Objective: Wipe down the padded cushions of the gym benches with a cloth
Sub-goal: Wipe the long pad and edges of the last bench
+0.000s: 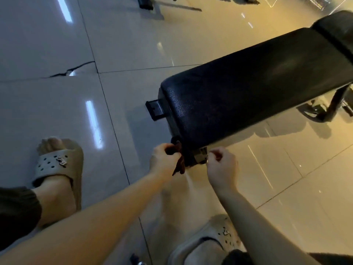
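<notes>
Cloth, dark red-brown and bunched, hangs at the 6 o'clock position of the view, touching the near corner of the black bench cushion. Left hand grips the cloth with fingers curled round its upper part; the loose end hangs below the hand. Right hand sits just beside the cloth at its 3 o'clock, fingers curled inward close to a metal bracket under the cushion end; whether it pinches anything cannot be told. The cushion runs from the hands toward 2 o'clock, where a second black pad follows it. A black end cap projects from the frame at the cushion's 9 o'clock, and a dark frame leg stands on the floor at 3 o'clock. The glossy tiled floor shows a crack at 10 o'clock. One beige sandal lies at 8 o'clock, the other at 5 o'clock.
</notes>
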`<state>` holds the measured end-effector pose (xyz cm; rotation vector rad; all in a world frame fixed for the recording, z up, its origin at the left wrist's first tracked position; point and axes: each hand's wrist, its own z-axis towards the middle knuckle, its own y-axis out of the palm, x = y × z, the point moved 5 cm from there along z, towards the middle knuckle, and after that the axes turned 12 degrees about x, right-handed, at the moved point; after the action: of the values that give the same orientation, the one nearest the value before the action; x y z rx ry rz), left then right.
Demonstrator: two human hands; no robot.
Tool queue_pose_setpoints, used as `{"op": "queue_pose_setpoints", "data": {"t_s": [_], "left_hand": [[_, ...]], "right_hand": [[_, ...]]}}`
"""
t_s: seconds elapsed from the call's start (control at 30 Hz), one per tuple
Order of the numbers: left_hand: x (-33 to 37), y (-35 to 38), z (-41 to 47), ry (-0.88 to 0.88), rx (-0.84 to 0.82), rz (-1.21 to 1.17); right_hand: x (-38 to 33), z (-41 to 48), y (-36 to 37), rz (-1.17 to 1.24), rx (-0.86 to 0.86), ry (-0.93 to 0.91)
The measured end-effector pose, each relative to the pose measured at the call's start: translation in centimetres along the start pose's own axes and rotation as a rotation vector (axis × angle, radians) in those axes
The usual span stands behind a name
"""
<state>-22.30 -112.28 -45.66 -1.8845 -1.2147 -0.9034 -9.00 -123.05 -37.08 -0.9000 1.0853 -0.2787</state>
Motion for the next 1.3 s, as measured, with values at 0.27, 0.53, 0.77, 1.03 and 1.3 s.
{"op": "queue_pose_setpoints", "data": {"t_s": [0.27,0.53,0.77,1.03,1.3], "left_hand": [[0.7,2.4,-5.0,0.161,-0.179,0.105],[5.9,3.3,-6.6,0.19,-0.396,0.457],[8.2,2.4,-5.5,0.438,-0.134,0.624],[9.2,3.9,-5.8,0.575,-0.3,0.84],[16.9,7.2,0.3,1.255,-0.276,1.326]], "right_hand": [[1.5,-4.0,2.4,0.447,-0.17,0.681],[4.2,-5.0,1.8,0.748,0.05,1.139],[2.5,-2.6,0.9,0.92,0.051,1.201],[3.0,-2.9,1.0,0.948,0.161,1.155],[4.5,-5.7,6.0,1.002,0.176,1.247]]}}
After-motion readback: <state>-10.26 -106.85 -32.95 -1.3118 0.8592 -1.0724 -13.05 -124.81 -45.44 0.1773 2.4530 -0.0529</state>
